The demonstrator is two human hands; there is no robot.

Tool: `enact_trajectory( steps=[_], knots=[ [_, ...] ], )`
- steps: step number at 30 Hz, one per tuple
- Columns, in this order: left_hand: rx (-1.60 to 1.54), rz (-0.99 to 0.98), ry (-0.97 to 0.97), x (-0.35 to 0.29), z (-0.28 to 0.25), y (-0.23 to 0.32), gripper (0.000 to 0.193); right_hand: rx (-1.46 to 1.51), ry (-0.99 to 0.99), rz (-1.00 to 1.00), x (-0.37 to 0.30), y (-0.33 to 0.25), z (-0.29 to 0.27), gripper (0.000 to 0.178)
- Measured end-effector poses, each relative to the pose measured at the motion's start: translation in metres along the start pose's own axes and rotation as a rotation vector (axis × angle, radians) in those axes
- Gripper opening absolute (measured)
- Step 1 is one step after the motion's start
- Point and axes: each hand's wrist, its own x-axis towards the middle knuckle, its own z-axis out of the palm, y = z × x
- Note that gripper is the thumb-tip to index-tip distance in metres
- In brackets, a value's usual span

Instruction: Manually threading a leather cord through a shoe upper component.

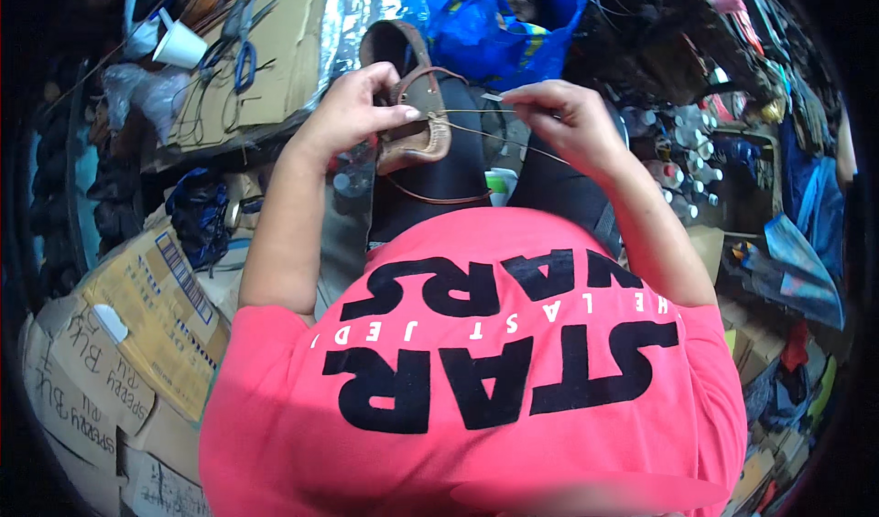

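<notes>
A brown leather shoe (407, 151) rests on my left thigh, its opening toward the far side. My left hand (352, 112) grips the shoe's side, thumb pressed on the leather by a row of stitches. Two strands of pale thread (476, 110) run from that stitching to the right. The upper strand is pulled fairly straight to my right hand (569, 123), whose fingers are pinched together on it. The lower strand slants toward the same hand's wrist. A reddish-brown lace (435, 200) loops from the shoe across my lap. Whether a needle is in my right fingers, I cannot tell.
At the far left, a cardboard-covered surface (284, 54) bears blue-handled scissors (244, 66) and a white cup (180, 44). A blue bag (499, 36) lies beyond my knees. Cardboard boxes (151, 288) stand left; several small bottles (682, 164) crowd the right.
</notes>
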Motion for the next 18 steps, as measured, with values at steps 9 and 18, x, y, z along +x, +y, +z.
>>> enact_trajectory(
  steps=[9, 18],
  knots=[
    [-0.027, 0.006, -0.026, -0.003, -0.004, -0.011, 0.024, -0.167, -0.154, -0.029, 0.030, -0.010, 0.041, 0.020],
    [0.002, 0.029, -0.008, -0.005, -0.003, -0.005, 0.024, -0.163, -0.165, 0.016, 0.033, -0.011, 0.038, 0.021]
  ],
)
